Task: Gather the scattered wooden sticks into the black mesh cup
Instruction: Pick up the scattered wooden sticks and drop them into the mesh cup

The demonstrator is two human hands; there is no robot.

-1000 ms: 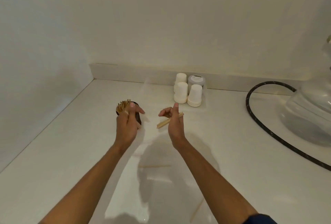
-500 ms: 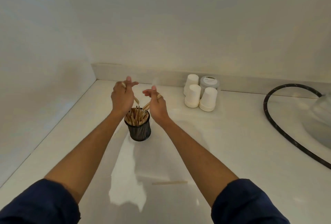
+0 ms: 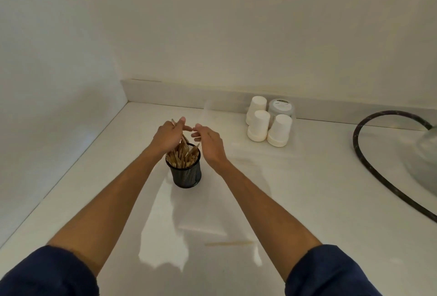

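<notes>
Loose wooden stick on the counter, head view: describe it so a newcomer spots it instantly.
Start at the white countertop and find the black mesh cup packed with wooden sticks, below both hands. Come straight toward the camera from the cup, between the two forearms, to the thin pale wooden stick lying flat and nearly level. It is the only stick lying alone on the surface, apart from the cup.

The mesh cup [image 3: 186,174] is black, its wall a fine woven grid. The wooden sticks [image 3: 181,157] inside are pale tan. Both sleeves [image 3: 331,272] are dark navy. The paper cups [image 3: 258,125] are white; the hose [image 3: 369,163] looks black, perhaps faintly speckled.
</notes>
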